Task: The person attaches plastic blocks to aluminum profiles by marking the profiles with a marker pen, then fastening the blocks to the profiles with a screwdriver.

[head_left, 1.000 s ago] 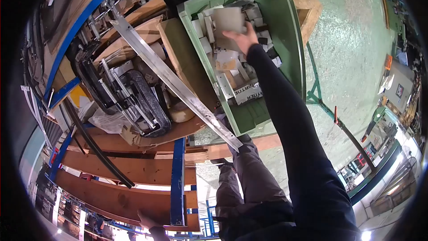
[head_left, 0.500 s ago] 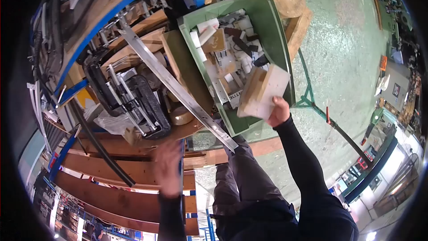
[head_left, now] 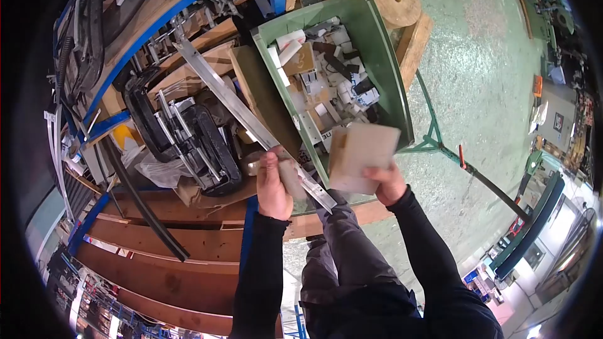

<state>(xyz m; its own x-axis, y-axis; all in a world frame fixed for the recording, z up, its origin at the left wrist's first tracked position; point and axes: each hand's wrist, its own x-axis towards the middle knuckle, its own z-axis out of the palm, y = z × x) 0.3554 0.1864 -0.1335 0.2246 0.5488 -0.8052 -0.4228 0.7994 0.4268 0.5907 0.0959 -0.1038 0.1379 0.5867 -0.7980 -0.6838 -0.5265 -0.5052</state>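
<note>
The right hand point(head_left: 386, 185) grasps a pale block point(head_left: 370, 150), thumb across its face, over the near end of the green bin point(head_left: 402, 97). To its left, the left hand point(head_left: 274, 191) is partly curled over the metal bar point(head_left: 233, 105); blur beside its fingers hides whether it grips anything.

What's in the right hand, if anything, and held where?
Right hand: pale block, gripped at its near right corner, thumb on the broad face.

Blurred piece point(head_left: 291, 179) at left hand point(head_left: 273, 191), perhaps plastic, bin point(head_left: 384, 56) partly hidden
</note>
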